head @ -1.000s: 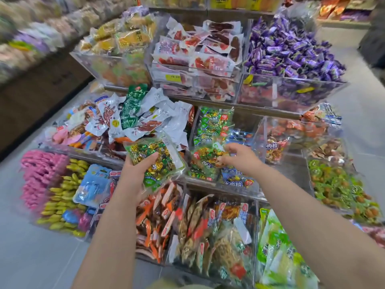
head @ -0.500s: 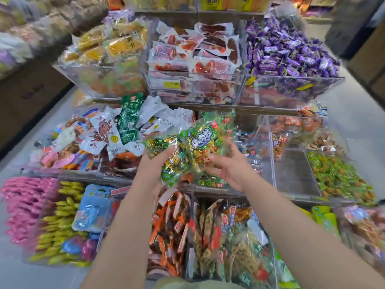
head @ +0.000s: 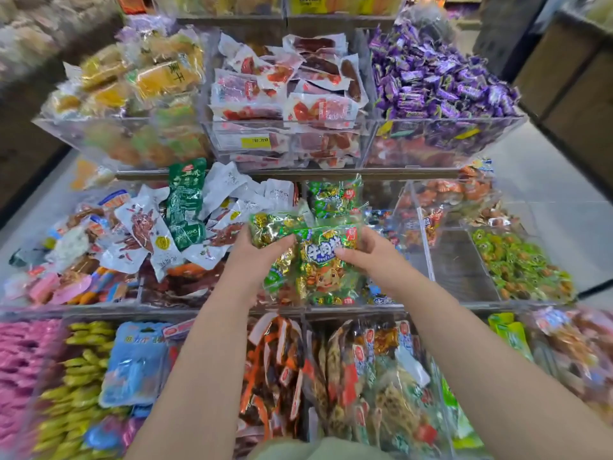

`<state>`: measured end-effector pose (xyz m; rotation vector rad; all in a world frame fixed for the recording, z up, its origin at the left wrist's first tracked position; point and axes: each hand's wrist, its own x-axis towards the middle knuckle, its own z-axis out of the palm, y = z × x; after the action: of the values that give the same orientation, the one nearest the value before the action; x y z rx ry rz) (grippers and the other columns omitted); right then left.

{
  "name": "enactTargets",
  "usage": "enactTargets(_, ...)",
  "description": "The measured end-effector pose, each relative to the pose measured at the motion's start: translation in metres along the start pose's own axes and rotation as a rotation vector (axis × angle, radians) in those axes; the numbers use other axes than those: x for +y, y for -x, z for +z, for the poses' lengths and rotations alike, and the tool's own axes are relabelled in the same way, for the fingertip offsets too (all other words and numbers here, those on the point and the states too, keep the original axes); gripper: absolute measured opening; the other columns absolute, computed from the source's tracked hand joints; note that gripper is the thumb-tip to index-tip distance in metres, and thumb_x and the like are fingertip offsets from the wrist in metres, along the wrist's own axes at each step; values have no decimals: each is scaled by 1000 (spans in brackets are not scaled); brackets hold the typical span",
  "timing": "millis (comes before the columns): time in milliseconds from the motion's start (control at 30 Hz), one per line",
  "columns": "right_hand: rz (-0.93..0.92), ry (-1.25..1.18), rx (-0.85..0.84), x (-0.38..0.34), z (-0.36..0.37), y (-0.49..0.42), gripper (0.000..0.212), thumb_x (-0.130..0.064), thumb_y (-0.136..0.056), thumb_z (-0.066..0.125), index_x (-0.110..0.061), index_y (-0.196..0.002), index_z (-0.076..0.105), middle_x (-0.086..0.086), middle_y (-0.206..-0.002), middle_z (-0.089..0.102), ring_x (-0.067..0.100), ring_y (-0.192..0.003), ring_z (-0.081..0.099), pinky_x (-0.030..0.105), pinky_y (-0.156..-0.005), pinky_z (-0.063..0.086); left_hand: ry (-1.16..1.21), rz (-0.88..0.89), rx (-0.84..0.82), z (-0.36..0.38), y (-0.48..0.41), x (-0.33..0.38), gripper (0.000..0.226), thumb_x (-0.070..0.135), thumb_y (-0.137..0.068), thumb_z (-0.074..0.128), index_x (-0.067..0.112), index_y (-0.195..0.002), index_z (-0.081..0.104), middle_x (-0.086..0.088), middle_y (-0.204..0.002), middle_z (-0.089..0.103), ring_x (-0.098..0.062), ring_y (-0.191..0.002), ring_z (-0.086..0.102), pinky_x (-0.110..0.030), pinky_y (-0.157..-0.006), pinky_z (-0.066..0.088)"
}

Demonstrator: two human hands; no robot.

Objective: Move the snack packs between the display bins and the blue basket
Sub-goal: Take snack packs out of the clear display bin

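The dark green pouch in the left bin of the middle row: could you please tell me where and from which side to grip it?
Probably its far top end, pinched from above: the dark green pouch lies lengthwise on the white packs, and that end sticks up uncovered.

Left pack in left hand, right pack in right hand. Packs touching, right pack overlapping in front. Both above centre bin, middle tier. Upper tier bins behind. Lower tier bins nearest, beneath forearms.
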<state>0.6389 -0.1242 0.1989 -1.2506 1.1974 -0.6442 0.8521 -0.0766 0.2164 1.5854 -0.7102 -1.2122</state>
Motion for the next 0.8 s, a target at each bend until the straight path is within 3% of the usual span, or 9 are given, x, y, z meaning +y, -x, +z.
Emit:
enactTargets(100, -26, -84, 118, 19, -20, -5, 48, -35, -65, 82, -25, -107, 60, -8, -106, 69, 14, -102, 64, 34, -92, 51, 60, 27, 56, -3, -6, 4, 115, 51, -53, 85, 34, -149, 23, -2, -153, 33, -28, -135, 40, -48, -104, 38)
enactTargets(167, 17, -52, 145, 38, -23, -8, 36, -24, -73, 79, -22, -102, 58, -2, -104, 68, 17, -99, 65, 38, -94, 50, 116, 48, 99, -7, -8, 8, 113, 52, -43, 83, 31, -143, 35, -1, -140, 51, -25, -124, 52, -50, -103, 43)
enactTargets(233, 73, 25, 109, 55, -13, -13, 34, -20, -77, 77, -21, -102, 55, 1, -103, 66, 19, -94, 65, 27, -81, 52, 150, 45, 106, -9, -11, 8, 109, 51, -42, 83, 30, -140, 40, 1, -132, 58, -23, -118, 58, -51, -100, 46)
enactTargets(300, 93, 105, 122, 65, 1, -18, 38, -18, -78, 77, -27, -100, 47, -5, -99, 60, 11, -85, 61, 15, -63, 45, 144, 54, 95, -8, -12, 5, 102, 48, -46, 84, 28, -137, 42, 2, -129, 59, -22, -116, 59, -50, -100, 46)
enactTargets(333, 88, 158, 145, 65, 7, -20, 48, -18, -77, 77, -29, -107, 41, -8, -105, 54, 6, -87, 56, 13, -64, 43, 132, 53, 85, -7, -13, 4, 104, 48, -47, 84, 28, -139, 41, 2, -131, 58, -22, -118, 57, -50, -102, 44)
enactTargets(467, -117, 535, 312, 71, 11, -18, 98, -26, -70, 83, -30, -142, 16, -2, -133, 23, 11, -111, 38, 22, -97, 33, 111, 57, 33, -4, -15, 1, 117, 53, -40, 84, 28, -144, 37, 1, -138, 53, -24, -124, 53, -51, -104, 42)
enactTargets(533, -234, 853, 311, 76, 6, -16, 97, -37, -70, 80, -30, -145, 19, 4, -142, 13, 25, -125, 32, 33, -105, 31, 94, 57, 22, -4, -16, -1, 116, 54, -40, 84, 28, -143, 37, 2, -137, 54, -23, -123, 53, -51, -105, 41)
enactTargets(600, -241, 1137, 214, 80, 3, -20, 96, -52, -74, 71, -31, -148, 13, 9, -150, 4, 33, -139, 12, 43, -113, 19, 96, 52, 11, -3, -16, -4, 116, 53, -42, 84, 30, -145, 35, 4, -139, 52, -22, -125, 52, -51, -106, 40)
enactTargets(800, -73, 1229, 157, 81, 12, -47, 88, -52, -87, 57, -32, -147, -4, 16, -153, -20, 35, -143, -15, 49, -115, -4, 64, 36, 28, 0, -17, -9, 120, 48, -54, 88, 32, -151, 18, 0, -156, 27, -25, -140, 32, -48, -111, 29)
